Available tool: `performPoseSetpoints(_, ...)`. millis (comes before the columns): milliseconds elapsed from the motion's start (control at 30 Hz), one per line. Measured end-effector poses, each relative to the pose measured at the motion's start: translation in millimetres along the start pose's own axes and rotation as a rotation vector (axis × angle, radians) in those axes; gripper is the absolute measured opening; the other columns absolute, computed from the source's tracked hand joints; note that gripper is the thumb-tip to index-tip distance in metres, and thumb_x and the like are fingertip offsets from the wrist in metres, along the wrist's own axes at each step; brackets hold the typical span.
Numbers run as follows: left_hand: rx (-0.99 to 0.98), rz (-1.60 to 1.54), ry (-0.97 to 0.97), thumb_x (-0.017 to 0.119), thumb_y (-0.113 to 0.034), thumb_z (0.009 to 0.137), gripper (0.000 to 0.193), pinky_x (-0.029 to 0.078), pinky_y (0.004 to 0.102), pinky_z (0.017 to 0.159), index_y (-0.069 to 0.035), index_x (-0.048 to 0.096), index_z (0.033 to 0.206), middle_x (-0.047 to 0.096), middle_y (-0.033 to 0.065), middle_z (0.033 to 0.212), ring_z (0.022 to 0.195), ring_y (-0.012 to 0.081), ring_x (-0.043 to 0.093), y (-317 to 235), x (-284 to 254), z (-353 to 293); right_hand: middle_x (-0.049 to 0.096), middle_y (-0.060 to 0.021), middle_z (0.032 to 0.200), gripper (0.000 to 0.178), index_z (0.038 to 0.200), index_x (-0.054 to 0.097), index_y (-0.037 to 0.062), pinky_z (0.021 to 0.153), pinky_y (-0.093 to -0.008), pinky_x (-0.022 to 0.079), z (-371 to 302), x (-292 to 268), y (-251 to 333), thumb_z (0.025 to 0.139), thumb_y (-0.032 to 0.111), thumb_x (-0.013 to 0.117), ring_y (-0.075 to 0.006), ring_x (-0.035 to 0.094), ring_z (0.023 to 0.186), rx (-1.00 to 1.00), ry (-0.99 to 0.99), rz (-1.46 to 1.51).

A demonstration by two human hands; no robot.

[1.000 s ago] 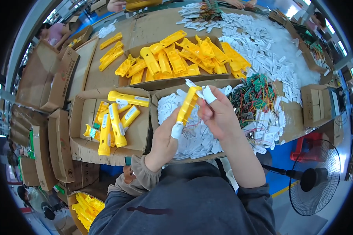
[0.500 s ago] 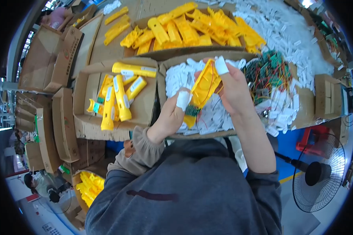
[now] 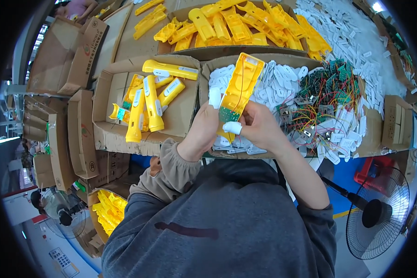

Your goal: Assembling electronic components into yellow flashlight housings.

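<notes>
While both hands are raised over the middle box, the scene is laid out thus, largest first:

Bench [image 3: 143,46]: covered with open cardboard boxes; white parts [image 3: 356,37] are heaped at its far right.
Back box [image 3: 208,50]: filled with yellow shells [image 3: 245,21].
Middle box [image 3: 370,139]: white plastic pieces [image 3: 282,81] are held in its left part; wired circuit boards [image 3: 331,92] in its right.
Left box [image 3: 109,134]: finished yellow torches [image 3: 148,102] are laid inside.
Fan [image 3: 377,215]: stood on the floor at lower right.
Shell [image 3: 238,90]: an open yellow half, held upright above the middle box; a green board is seen at its lower end.
Left hand [image 3: 204,129]: fingers are curled round the shell's left edge; a white cot is worn on one fingertip.
Right hand [image 3: 259,125]: fingers are closed on the shell's lower end; the capped thumb is pressed beside the board.
</notes>
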State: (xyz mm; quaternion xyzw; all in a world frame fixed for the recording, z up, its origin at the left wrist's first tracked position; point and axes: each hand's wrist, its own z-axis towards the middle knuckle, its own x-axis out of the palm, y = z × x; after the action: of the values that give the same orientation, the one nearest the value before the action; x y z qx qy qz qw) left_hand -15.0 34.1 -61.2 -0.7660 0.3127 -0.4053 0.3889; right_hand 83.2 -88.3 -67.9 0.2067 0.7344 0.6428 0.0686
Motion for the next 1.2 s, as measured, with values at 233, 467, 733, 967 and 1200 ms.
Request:
performPoseSetpoints(233, 0.21, 0.476, -0.288, 0.042, -0.017, 0.094, 0.024, 0.046, 0.0278, 0.076, -0.001, 0.053, 0.108, 0.059, 0.0073, 0.092, 0.084, 0.0157, 0.057, -33, -52, -28, 0.061, -0.0064, 0.101, 0.041, 0.114, 0.053, 0.0018, 0.079, -0.0268, 0.048, 1, 19, 9, 0.076, 0.006, 0.068, -0.0148, 0.06, 0.09, -0.178, -0.12, 0.034)
performPoseSetpoints(467, 0.613, 1.468, -0.366, 0.058, -0.009, 0.08, 0.022, 0.046, 0.0395, 0.078, -0.003, 0.057, 0.101, 0.058, 0.0164, 0.097, 0.093, 0.034, 0.056, -117, -101, -5, 0.062, -0.0104, 0.098, 0.032, 0.106, 0.058, 0.0026, 0.075, -0.0295, 0.05, -49, -6, 8, 0.075, 0.001, 0.063, -0.0195, 0.063, 0.085, -0.207, -0.321, -0.534)
performPoseSetpoints(733, 1.149, 2.159, 0.018, 0.06, -0.008, 0.073, 0.04, 0.043, 0.0404, 0.088, -0.01, 0.054, 0.113, 0.055, 0.0158, 0.109, 0.105, 0.0348, 0.051, -131, -113, 242, 0.061, -0.0113, 0.085, 0.026, 0.096, 0.062, 0.0023, 0.061, -0.0287, 0.05, -57, -1, 3, 0.071, -0.004, 0.057, -0.0205, 0.062, 0.071, -0.259, -0.5, -0.683)
performPoseSetpoints(967, 1.114, 1.848, -0.141, 0.066, -0.027, 0.079, 0.04, 0.045, 0.0378, 0.081, -0.008, 0.054, 0.112, 0.06, 0.0135, 0.097, 0.096, 0.0276, 0.058, -163, -94, 169, 0.057, -0.0091, 0.08, 0.031, 0.092, 0.062, 0.0041, 0.06, -0.0313, 0.05, -23, -27, 17, 0.064, -0.007, 0.055, -0.0248, 0.059, 0.07, -0.379, -0.506, -1.04)
performPoseSetpoints(1200, 0.33, 0.113, 0.2, 0.049, -0.046, 0.09, 0.039, 0.038, 0.023, 0.05, -0.009, 0.049, 0.104, 0.047, 0.0027, 0.068, 0.057, 0.0088, 0.045, -83, -26, 7, 0.055, -0.0117, 0.086, 0.009, 0.077, 0.061, 0.0052, 0.063, -0.0393, 0.05, 9, -43, 3, 0.073, 0.009, 0.053, -0.0284, 0.058, 0.083, -0.228, -0.364, -1.428)
